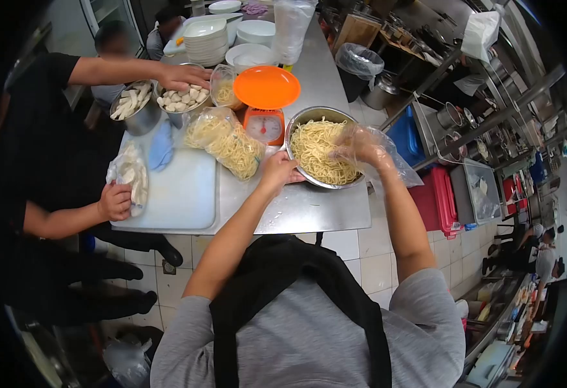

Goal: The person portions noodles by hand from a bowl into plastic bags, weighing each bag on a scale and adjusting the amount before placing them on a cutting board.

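A metal bowl (288, 139) full of yellow noodles (315, 152) stands at the right edge of the steel table. My left hand (280, 172) grips the bowl's near left rim. Inside a loose clear plastic bag (396, 155), my right hand (364, 147) reaches into the noodles with its fingers curled among them; the fingertips are blurred and partly hidden. Beside the bowl is an orange kitchen scale (264, 125) carrying an orange plate (267, 87). Left of the scale lies a clear bag of noodles (235, 145).
At left, a co-worker's hand (183, 77) rests over a pot of whitish pieces (183, 100); the other (114, 202) holds a plastic bag (128, 174) on the white cutting board (186, 194). Stacked bowls (206, 42) stand behind. A shelving rack (451, 129) is at right.
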The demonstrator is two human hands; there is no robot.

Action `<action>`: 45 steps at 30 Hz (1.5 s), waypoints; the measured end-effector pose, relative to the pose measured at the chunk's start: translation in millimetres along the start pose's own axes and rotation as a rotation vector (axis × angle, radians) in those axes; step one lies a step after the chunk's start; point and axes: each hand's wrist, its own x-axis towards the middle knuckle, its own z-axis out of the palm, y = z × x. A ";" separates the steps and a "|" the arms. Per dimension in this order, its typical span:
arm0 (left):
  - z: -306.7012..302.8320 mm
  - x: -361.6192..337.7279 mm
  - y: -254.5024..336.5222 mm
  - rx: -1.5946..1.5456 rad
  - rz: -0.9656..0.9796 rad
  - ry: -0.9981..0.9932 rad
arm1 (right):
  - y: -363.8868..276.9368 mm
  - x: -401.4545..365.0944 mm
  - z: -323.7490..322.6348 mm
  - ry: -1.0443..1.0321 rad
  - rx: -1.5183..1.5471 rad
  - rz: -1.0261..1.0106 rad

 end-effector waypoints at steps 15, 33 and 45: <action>-4.0 -2.6 -2.8 -0.040 0.035 0.024 | 4.9 27.5 22.6 0.566 0.411 -0.081; -3.6 1.5 -8.6 -0.031 0.040 0.054 | -1.4 7.1 55.4 0.476 -0.193 -0.109; -3.3 0.4 -10.0 -0.055 0.058 0.072 | -28.1 4.7 -52.9 0.512 0.462 -0.052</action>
